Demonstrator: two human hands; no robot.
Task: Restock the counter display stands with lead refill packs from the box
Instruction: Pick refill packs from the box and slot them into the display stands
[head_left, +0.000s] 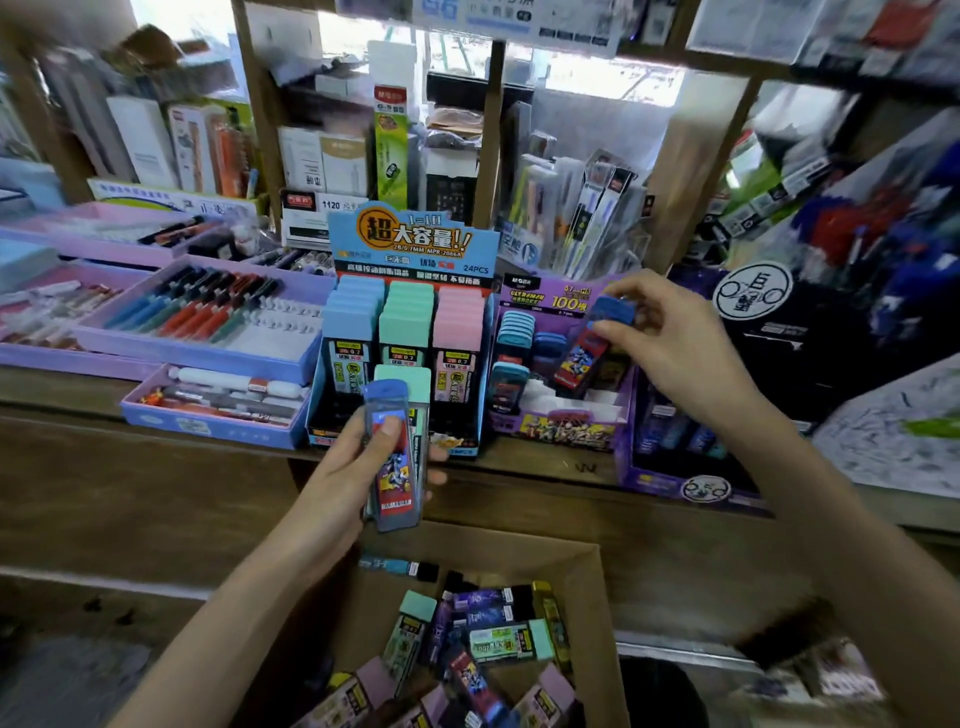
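My left hand (358, 457) grips a blue-capped lead refill pack (392, 457) together with a mint-capped pack (415, 387) behind it, held in front of the blue display stand (408, 249). That stand holds rows of blue, mint and pink packs. My right hand (670, 338) pinches the blue cap of another refill pack (587, 358), which slants down into the purple display stand (558, 428). Below, the open cardboard box (605, 597) holds several loose packs.
Purple pen trays (197, 353) fill the counter to the left. A dark purple carton (675, 478) stands right of the purple stand. Shelves packed with stationery rise behind. The wooden counter edge (156, 431) runs in front of the stands, above the box.
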